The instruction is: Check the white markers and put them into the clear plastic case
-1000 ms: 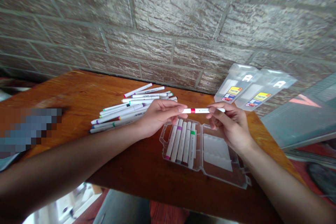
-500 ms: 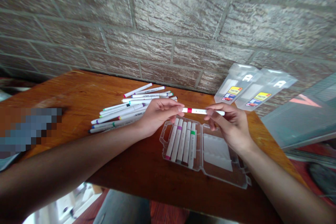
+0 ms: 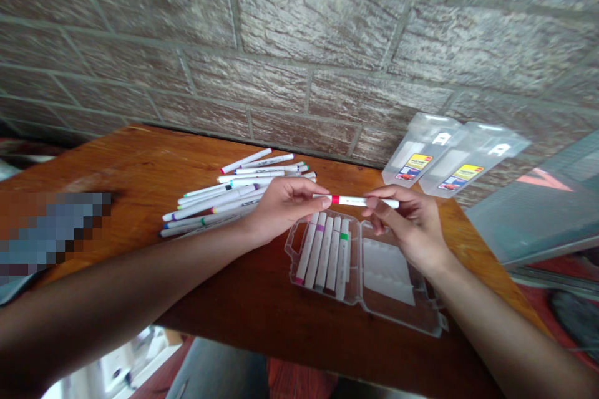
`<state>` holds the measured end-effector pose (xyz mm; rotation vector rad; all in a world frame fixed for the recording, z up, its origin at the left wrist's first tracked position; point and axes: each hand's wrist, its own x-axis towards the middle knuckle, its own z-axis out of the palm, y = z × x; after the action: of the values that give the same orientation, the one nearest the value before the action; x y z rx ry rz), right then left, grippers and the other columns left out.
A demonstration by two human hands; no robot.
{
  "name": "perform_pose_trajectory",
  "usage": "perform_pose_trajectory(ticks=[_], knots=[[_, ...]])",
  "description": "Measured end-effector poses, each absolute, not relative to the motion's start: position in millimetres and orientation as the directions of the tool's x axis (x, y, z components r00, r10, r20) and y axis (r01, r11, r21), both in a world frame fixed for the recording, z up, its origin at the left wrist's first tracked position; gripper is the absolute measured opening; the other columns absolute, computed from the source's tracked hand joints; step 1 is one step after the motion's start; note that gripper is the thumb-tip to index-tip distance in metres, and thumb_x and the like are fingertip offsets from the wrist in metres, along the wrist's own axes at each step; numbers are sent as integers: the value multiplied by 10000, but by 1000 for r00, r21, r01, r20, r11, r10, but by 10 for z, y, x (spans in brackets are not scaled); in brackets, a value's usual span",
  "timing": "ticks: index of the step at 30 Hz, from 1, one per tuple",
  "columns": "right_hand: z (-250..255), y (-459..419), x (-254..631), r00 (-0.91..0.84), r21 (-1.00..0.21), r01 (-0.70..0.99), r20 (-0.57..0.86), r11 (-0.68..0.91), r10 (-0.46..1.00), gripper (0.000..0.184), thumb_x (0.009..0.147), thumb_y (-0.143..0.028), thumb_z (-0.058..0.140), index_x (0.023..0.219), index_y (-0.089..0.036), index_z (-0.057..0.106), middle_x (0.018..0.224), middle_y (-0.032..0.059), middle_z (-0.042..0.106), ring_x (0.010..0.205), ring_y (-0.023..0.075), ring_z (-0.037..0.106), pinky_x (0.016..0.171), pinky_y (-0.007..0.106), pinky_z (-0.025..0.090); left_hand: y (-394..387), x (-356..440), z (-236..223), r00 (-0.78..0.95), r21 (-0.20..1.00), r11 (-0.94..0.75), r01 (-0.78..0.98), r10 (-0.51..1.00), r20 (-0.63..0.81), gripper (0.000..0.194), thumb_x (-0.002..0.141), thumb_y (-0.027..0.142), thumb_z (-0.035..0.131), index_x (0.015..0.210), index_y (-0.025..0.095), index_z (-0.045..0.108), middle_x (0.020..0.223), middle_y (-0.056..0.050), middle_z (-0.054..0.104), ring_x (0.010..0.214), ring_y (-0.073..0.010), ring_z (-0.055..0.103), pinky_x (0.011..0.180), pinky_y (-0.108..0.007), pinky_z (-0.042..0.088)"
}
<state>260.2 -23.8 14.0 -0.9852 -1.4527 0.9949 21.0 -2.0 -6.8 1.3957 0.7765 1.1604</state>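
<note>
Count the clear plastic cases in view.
3: one clear plastic case lies open on the brown wooden table; one clear labelled case stands by the brown-grey block wall, its twin immediately right. None seems hidden.

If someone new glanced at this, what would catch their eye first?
Probably the white marker with a red band, held between the left hand and right hand, with an open clear plastic case below in view. Next, the pile of white markers to the left, and two translucent plastic boxes near the grey-brown brick wall.
</note>
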Motion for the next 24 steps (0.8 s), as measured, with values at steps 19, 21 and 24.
perform_pose_trajectory(ticks=[19,21,24], knots=[[124,-253,2593,-200,-954,73,272,291,942,228,841,-400,880,901,-190,816,729,48,793,441,95,604,419,207,504,-13,211,-81,340,973,-175,-151,915,217,215,810,320,874,909,141,809,712,-6,721,549,-77,586,529,-207,444],[126,-250,2588,-196,-956,74,264,283,944,240,835,-406,885,906,-187,817,737,50,797,443,96,608,424,209,513,-14,209,-80,349,973,-172,-157,912,218,203,821,313,864,912,141,806,712,-4,720,550,-76,591,532,-206,447],[134,-247,2583,-174,-962,81,245,262,954,252,834,-418,885,894,-185,811,744,55,803,437,98,611,413,205,508,-19,206,-71,358,973,-174,-153,908,219,197,836,311,849,922,140,806,726,-13,731,558,-81,604,541,-212,461]])
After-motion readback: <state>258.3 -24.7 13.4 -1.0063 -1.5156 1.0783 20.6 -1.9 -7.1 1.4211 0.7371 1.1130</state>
